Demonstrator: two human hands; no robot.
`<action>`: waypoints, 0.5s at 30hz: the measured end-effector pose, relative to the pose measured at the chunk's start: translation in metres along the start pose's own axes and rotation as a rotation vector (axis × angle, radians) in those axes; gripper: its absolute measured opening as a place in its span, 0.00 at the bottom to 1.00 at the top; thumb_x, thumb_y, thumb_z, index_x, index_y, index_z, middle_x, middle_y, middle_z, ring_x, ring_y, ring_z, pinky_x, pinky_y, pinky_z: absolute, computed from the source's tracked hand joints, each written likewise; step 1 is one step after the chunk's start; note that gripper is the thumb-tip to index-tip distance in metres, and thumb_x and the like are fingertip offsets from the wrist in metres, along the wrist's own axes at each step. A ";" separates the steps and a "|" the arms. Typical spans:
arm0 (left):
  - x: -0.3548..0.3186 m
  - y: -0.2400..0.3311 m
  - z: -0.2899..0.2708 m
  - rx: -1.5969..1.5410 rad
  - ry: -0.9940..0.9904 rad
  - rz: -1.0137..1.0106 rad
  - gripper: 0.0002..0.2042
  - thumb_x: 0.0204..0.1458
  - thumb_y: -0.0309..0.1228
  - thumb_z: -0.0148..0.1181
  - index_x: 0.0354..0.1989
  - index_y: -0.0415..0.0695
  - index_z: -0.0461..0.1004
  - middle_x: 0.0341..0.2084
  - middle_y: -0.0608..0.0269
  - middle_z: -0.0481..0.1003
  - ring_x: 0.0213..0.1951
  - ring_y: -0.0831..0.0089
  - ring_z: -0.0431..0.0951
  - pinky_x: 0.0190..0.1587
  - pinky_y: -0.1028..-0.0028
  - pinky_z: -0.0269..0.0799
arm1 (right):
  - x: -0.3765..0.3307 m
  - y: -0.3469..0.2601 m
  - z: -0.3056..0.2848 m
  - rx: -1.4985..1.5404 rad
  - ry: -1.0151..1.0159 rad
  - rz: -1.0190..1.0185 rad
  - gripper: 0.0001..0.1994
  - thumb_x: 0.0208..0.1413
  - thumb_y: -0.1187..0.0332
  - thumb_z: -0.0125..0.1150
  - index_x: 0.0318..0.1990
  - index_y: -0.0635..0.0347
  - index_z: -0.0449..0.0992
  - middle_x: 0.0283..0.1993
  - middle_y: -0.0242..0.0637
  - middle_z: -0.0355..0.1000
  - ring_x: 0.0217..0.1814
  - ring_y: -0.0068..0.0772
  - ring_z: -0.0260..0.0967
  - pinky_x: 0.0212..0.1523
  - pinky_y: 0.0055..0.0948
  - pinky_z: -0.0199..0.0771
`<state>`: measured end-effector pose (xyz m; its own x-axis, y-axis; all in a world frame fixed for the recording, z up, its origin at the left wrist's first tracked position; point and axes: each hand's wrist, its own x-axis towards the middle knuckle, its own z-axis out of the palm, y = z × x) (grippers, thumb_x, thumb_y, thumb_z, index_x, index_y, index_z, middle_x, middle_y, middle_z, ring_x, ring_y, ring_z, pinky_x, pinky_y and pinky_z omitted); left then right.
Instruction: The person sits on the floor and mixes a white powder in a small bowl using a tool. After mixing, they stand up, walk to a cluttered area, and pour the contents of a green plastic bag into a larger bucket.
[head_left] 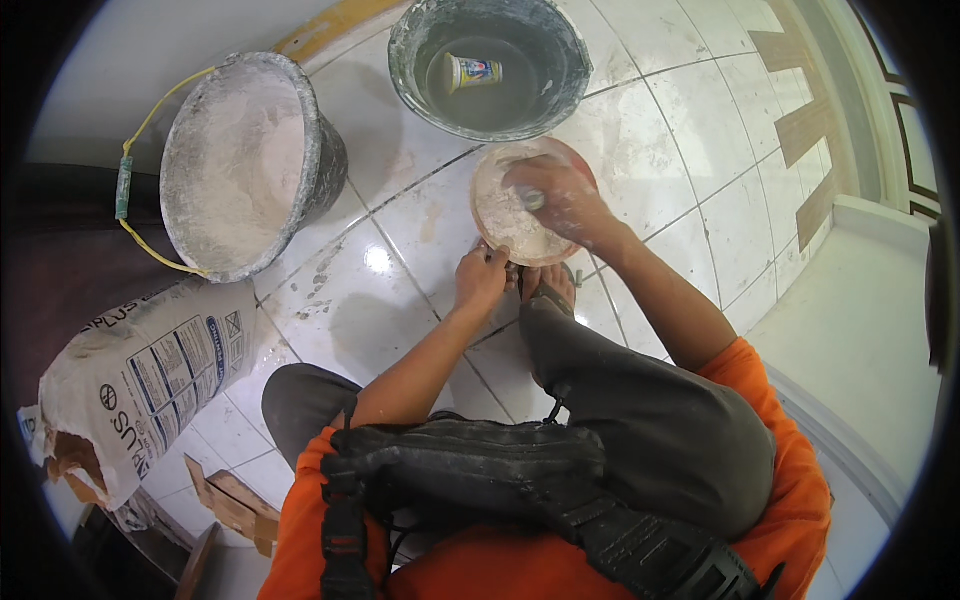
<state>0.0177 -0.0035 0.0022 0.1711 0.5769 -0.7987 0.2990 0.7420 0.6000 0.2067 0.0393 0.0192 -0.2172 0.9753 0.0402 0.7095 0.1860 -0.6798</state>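
Observation:
A shallow reddish bowl (583, 163) sits on the floor by my bare foot, with pale pinkish-white powder or paste (497, 205) in it. My left hand (484, 277) grips the near left rim of the bowl, fingers closed around its edge. Over the bowl, my right hand (563, 198) is closed, slightly blurred, and dusted white. It holds a small object with a rounded greyish end (533, 200); the rest is covered by the hand and the mixture, so its kind cannot be told.
Beyond the bowl stands a dark bucket (405, 75) of murky water with a printed plastic cup (473, 72) in it. At left, a tilted bucket (325, 165) holds pale powder. A torn paper sack (150, 385) and cardboard (235, 500) lie nearer, on white floor tiles (650, 130).

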 end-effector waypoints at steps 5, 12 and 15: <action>0.024 -0.028 -0.002 -0.118 0.011 -0.028 0.14 0.63 0.32 0.56 0.46 0.31 0.79 0.33 0.54 0.81 0.31 0.67 0.82 0.32 0.70 0.79 | -0.020 -0.011 0.014 0.054 -0.314 -0.112 0.19 0.47 0.78 0.69 0.48 0.56 0.81 0.56 0.43 0.78 0.61 0.50 0.73 0.63 0.44 0.72; 0.037 -0.020 -0.022 0.030 -0.008 0.016 0.14 0.65 0.30 0.53 0.44 0.28 0.78 0.29 0.56 0.80 0.27 0.70 0.81 0.31 0.72 0.81 | -0.037 -0.042 -0.036 0.512 0.189 0.621 0.11 0.59 0.76 0.67 0.49 0.63 0.81 0.46 0.39 0.82 0.46 0.26 0.79 0.51 0.28 0.78; 0.038 -0.024 -0.014 0.087 -0.009 0.068 0.15 0.65 0.31 0.52 0.45 0.28 0.78 0.28 0.56 0.80 0.26 0.71 0.80 0.30 0.72 0.81 | -0.053 -0.014 0.013 0.634 0.352 0.660 0.13 0.54 0.67 0.71 0.46 0.59 0.83 0.39 0.44 0.83 0.41 0.33 0.82 0.44 0.33 0.80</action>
<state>0.0038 0.0060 -0.0418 0.2021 0.6214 -0.7570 0.3671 0.6685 0.6468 0.1994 -0.0161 0.0168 0.3795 0.8593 -0.3429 0.1028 -0.4075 -0.9074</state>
